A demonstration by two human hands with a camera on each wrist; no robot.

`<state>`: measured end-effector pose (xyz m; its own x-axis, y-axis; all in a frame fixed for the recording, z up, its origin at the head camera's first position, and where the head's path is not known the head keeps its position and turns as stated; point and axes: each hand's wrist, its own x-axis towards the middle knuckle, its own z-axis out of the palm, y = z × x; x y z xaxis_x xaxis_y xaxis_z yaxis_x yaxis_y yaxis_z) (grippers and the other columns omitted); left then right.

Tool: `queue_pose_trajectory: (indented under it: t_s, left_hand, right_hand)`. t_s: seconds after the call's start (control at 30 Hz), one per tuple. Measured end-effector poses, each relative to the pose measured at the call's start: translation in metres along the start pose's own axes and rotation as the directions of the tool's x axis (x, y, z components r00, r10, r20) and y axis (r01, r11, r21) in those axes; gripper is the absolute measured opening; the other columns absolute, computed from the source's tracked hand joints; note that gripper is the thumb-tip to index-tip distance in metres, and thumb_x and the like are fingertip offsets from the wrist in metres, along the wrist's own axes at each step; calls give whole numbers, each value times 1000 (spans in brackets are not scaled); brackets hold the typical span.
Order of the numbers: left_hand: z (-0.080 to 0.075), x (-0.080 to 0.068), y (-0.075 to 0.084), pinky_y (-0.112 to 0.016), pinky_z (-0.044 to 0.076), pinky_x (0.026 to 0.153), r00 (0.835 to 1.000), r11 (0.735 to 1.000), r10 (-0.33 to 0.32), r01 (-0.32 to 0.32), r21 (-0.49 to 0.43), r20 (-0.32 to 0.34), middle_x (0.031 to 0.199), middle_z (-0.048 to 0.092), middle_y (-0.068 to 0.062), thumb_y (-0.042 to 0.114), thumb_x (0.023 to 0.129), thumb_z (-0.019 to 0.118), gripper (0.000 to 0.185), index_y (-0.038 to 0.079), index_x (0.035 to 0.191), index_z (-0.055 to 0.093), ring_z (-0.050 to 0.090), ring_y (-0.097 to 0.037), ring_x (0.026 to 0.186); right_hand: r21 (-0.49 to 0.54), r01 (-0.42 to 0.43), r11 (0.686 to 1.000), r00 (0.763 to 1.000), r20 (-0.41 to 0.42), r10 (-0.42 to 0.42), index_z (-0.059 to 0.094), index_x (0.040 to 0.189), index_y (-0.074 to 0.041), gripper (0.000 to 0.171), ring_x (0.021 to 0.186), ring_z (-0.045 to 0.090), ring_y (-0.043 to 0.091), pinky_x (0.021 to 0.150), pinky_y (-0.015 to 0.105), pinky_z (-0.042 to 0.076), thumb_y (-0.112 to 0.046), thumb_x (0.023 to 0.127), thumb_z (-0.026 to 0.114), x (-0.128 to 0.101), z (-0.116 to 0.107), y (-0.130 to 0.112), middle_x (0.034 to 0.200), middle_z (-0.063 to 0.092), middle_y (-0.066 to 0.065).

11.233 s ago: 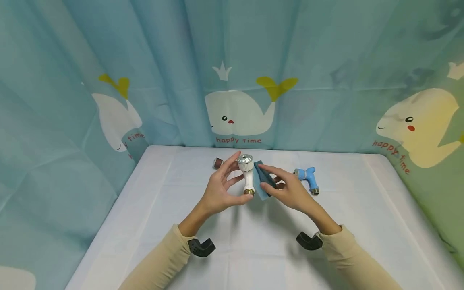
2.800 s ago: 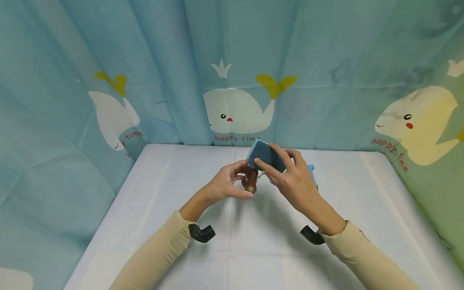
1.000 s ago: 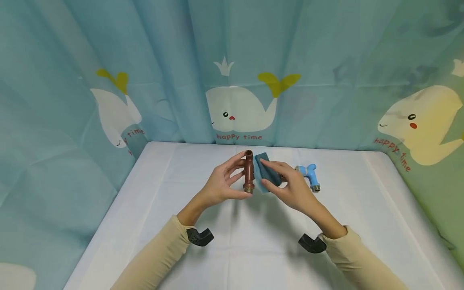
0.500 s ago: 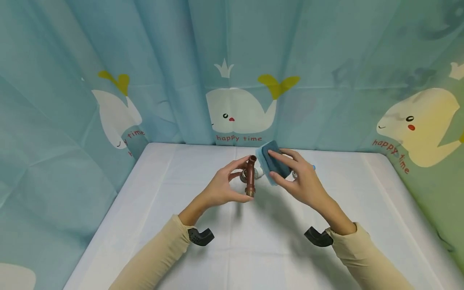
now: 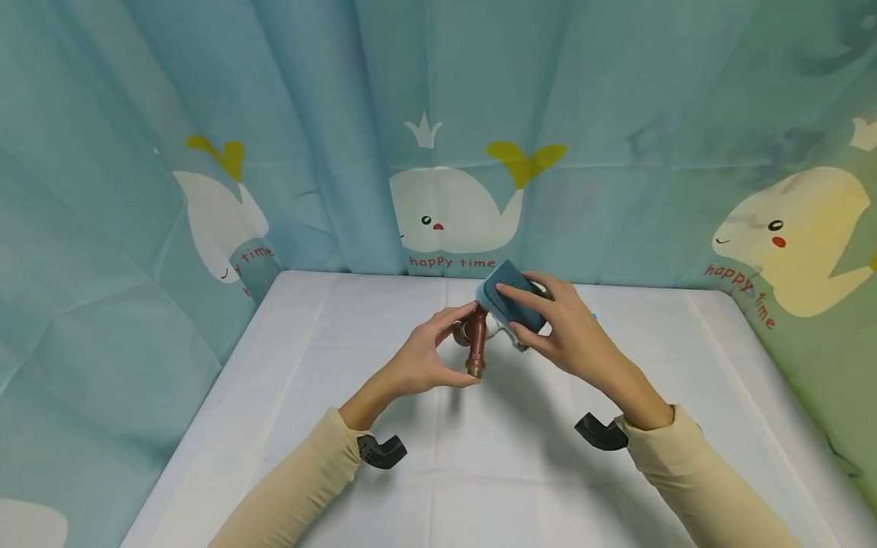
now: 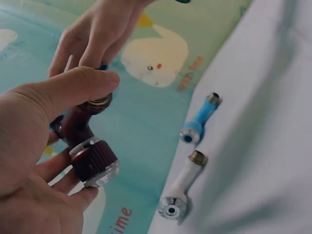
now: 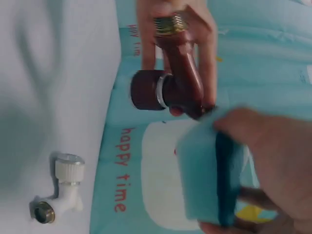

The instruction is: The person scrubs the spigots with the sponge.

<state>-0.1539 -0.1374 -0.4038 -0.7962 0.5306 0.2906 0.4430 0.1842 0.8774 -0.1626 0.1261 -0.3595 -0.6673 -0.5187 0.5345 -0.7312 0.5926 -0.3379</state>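
Note:
My left hand [image 5: 460,344] grips a brown tap [image 5: 476,346] between thumb and fingers, held above the white table [image 5: 308,396] with its brass threaded end pointing down. In the left wrist view the brown tap [image 6: 90,156] shows its round knob below my thumb [image 6: 73,87]. My right hand [image 5: 515,308] holds a blue sponge [image 5: 495,301] and presses it against the tap's upper end. The right wrist view has the sponge [image 7: 209,180] close to the lens, touching the brown tap [image 7: 170,87].
A white tap [image 6: 183,187] and a blue tap [image 6: 197,124] lie on the table behind my hands; the white tap [image 7: 61,190] also shows in the right wrist view. A whale-print curtain [image 5: 452,205] closes off the back and both sides.
The sponge has moved from the tap's right side up onto its upper end. The brown tap has tilted a little in my left hand. Long before, I held the white tap instead.

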Motion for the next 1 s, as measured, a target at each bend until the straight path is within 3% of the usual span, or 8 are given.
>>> queue_pose_trajectory:
  t_s: [0.13, 0.3, 0.47, 0.57, 0.67, 0.73, 0.87, 1.0]
  left_hand:
    - [-1, 1, -1, -30, 35, 117, 998, 990, -54, 48, -133, -44, 159, 41, -5, -2, 75, 89, 104, 13, 161, 34, 39, -20, 145]
    - [-5, 6, 2, -32, 37, 117, 991, 953, -99, 67, -295, -95, 156, 43, -6, -8, 76, 85, 102, 12, 161, 33, 40, -21, 145]
    - [-5, 7, -3, -34, 42, 113, 983, 897, -152, 91, -433, -108, 151, 47, -12, -11, 79, 80, 96, 10, 161, 33, 43, -22, 142]
    - [-3, 6, -3, -35, 46, 110, 985, 849, -152, 89, -521, -80, 150, 45, -17, -13, 80, 77, 95, 6, 160, 32, 45, -25, 138]
    - [0, 6, 0, -38, 47, 109, 988, 816, -141, 84, -572, -56, 148, 45, -20, -15, 80, 76, 93, 4, 160, 31, 47, -26, 133]
    - [1, 6, 2, -38, 47, 109, 988, 809, -142, 79, -583, -63, 147, 46, -20, -15, 81, 75, 93, 3, 160, 30, 47, -26, 133]
    - [0, 7, 3, -34, 48, 108, 982, 811, -160, 74, -581, -97, 146, 47, -18, -15, 80, 75, 93, 3, 160, 31, 48, -23, 133]
    - [-2, 6, 3, -36, 49, 107, 988, 804, -145, 86, -588, -53, 147, 45, -20, -16, 79, 75, 94, 2, 160, 31, 47, -25, 133]
  right_hand:
    - [69, 6, 998, 997, -76, -1, 65, 140, -15, 58, 104, 64, 34, 76, 48, 59, -13, 86, 84, -8, 8, -3, 144, 51, 25]
    - [189, 27, 982, 1000, -19, -24, 63, 143, -18, 61, 113, 63, 28, 78, 43, 56, -14, 86, 83, -20, 18, -14, 146, 53, 16]
    - [264, -9, 965, 999, 42, -3, 62, 144, -22, 61, 126, 59, 27, 88, 45, 56, -17, 88, 83, -22, 19, -19, 147, 54, 9]
    - [232, 11, 973, 1000, -19, -7, 62, 144, -19, 62, 117, 63, 28, 82, 43, 58, -15, 86, 84, -18, 27, -15, 147, 52, 14]
    - [174, 13, 985, 994, -107, 6, 64, 142, -15, 62, 107, 65, 29, 76, 42, 59, -11, 84, 86, -14, 34, -9, 147, 51, 19]
    - [167, 7, 986, 990, -141, 17, 65, 141, -14, 62, 102, 67, 29, 72, 41, 60, -9, 83, 86, -13, 36, -7, 147, 52, 20]
    - [190, 28, 981, 991, -135, -2, 64, 142, -16, 61, 100, 68, 26, 72, 41, 60, -12, 85, 84, -16, 37, -10, 146, 53, 17]
    - [160, 26, 987, 992, -130, -5, 64, 142, -15, 61, 104, 66, 29, 78, 44, 60, -11, 84, 84, -16, 35, -9, 146, 52, 19]
